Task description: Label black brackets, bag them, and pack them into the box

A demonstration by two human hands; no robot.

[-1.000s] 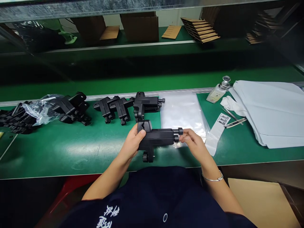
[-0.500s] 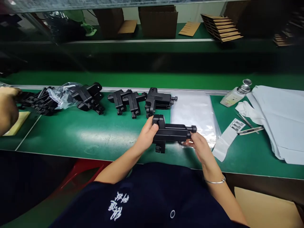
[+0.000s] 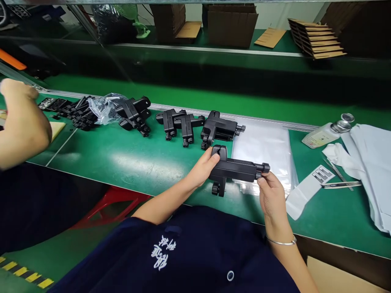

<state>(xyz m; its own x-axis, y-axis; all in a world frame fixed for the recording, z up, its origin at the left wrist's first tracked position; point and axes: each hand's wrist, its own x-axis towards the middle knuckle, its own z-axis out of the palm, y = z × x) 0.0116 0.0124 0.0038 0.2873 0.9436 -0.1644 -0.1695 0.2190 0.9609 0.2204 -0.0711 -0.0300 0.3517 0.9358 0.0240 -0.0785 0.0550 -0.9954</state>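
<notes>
A black plastic clamp bracket (image 3: 236,169) with knobs is held level above the front of the green bench. My left hand (image 3: 205,166) is closed round its left end, thumb on the near side. At the right end, my right hand (image 3: 271,189) pinches a small knob (image 3: 259,175) beneath the longer knobbed screw (image 3: 265,167). Just behind lies a similar bracket (image 3: 218,127), beside a stack of clear plastic bags (image 3: 262,142). Two smaller black clamp parts (image 3: 187,128) rest further left.
Left of these lie more black parts (image 3: 134,114), a crumpled clear bag (image 3: 106,108) and a co-worker's arm (image 3: 24,126). To the right are a label strip (image 3: 308,193), tweezers (image 3: 342,184), a pump bottle (image 3: 322,134) and white sheets (image 3: 372,162). Cardboard boxes (image 3: 232,26) stand on the shelf.
The camera view has turned, shifting the bench scene mostly rightward. Both my hands keep hold of the bracket; my right hand has turned, its thumb now showing at the knob. The co-worker's arm has moved.
</notes>
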